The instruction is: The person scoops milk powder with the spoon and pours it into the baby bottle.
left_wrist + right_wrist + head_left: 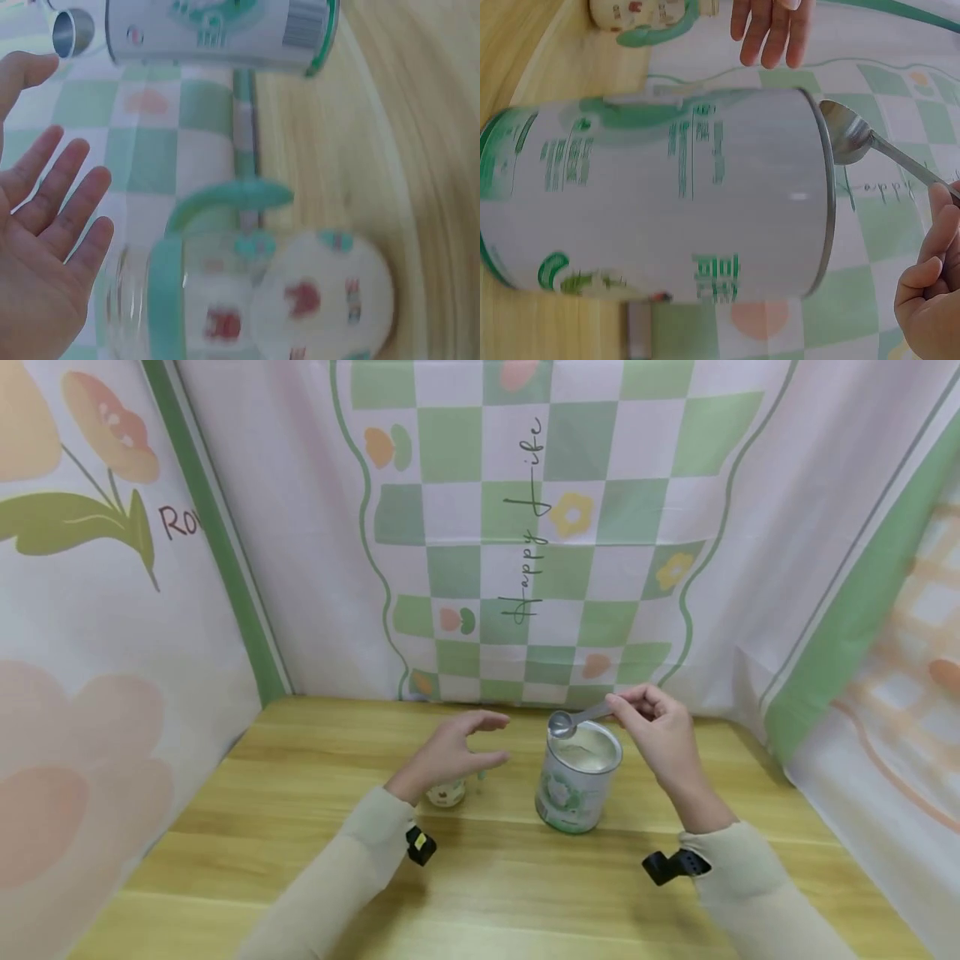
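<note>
Starting on the left, my left hand (450,752) is hovering with fingers spread and relaxed, gripping nothing, just above the little baby cup (447,792) standing on the wooden table (300,860). The left wrist view is showing that cup (247,300) blurred: clear body, mint-green handle and collar, a white face with red marks I cannot make out.

Moving right, the powder tin (577,781) is standing upright and lidless, just beside the cup; it is white with green print, and pale powder is showing inside.

Further right, my right hand (656,735) is pinching the handle of a metal spoon (573,720) between thumb and fingertips. The spoon's long axis is running from my fingers leftward and slightly down, so the bowl is sitting right over the tin's far rim, pointing toward the cup. In the right wrist view the spoon (855,139) is sitting right at the rim of the tin (667,195); whether it is carrying powder, I cannot tell. The cup is lying left of the spoon, past the tin, nearer my left hand.
</note>
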{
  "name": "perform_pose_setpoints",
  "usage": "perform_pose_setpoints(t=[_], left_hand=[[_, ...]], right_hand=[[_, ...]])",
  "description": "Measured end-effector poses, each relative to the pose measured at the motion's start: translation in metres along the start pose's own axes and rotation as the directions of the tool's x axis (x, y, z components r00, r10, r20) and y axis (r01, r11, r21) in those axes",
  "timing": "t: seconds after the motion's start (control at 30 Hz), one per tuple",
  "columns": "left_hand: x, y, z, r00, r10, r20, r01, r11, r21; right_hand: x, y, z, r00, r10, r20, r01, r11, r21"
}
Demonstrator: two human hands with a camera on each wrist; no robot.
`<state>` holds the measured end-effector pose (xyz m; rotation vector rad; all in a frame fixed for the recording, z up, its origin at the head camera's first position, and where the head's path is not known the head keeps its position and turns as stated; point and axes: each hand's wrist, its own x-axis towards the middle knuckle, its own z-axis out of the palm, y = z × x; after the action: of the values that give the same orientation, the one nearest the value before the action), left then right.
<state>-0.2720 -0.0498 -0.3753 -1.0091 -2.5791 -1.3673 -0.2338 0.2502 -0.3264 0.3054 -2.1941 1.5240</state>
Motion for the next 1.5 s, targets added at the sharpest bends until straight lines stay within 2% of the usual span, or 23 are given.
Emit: perform_pose_setpoints(t=[0.3,0.53,0.73,1.0,1.13,1.3,1.4,1.5], left_hand=[[0.009,0.011,0.032,0.997,-0.068,0.026,0.07,0.994,-0.086],[0.017,0.018,0.053,0.993,-0.114,0.035,0.117,0.986,-0.118],[0.02,0.021,0.067,0.984,-0.172,0.046,0.177,0.969,-0.17],[0.025,0.021,0.08,0.971,-0.228,0.068,0.238,0.933,-0.272],[0.028,0.016,0.088,0.975,-0.208,0.076,0.221,0.925,-0.309],[0.034,0.01,0.098,0.993,-0.093,0.072,0.114,0.911,-0.397],[0.037,0.008,0.103,0.997,-0.034,0.07,0.061,0.896,-0.44],[0.038,0.008,0.107,0.997,-0.034,0.073,0.064,0.885,-0.461]], right_hand=[[-0.001,0.012,-0.015,1.0,0.005,-0.027,-0.007,0.997,-0.081],[-0.004,0.013,-0.019,1.0,-0.014,-0.012,0.012,0.991,-0.135],[-0.007,0.025,-0.019,1.0,-0.023,-0.012,0.02,0.977,-0.213],[-0.009,0.032,-0.019,0.999,-0.054,0.001,0.052,0.957,-0.285],[-0.011,0.033,-0.018,0.997,-0.059,0.042,0.07,0.933,-0.352],[-0.011,0.034,-0.015,0.994,-0.073,0.077,0.099,0.905,-0.413],[-0.011,0.033,-0.013,0.99,-0.093,0.102,0.128,0.892,-0.433],[-0.011,0.033,-0.009,0.984,-0.122,0.13,0.168,0.877,-0.45]])
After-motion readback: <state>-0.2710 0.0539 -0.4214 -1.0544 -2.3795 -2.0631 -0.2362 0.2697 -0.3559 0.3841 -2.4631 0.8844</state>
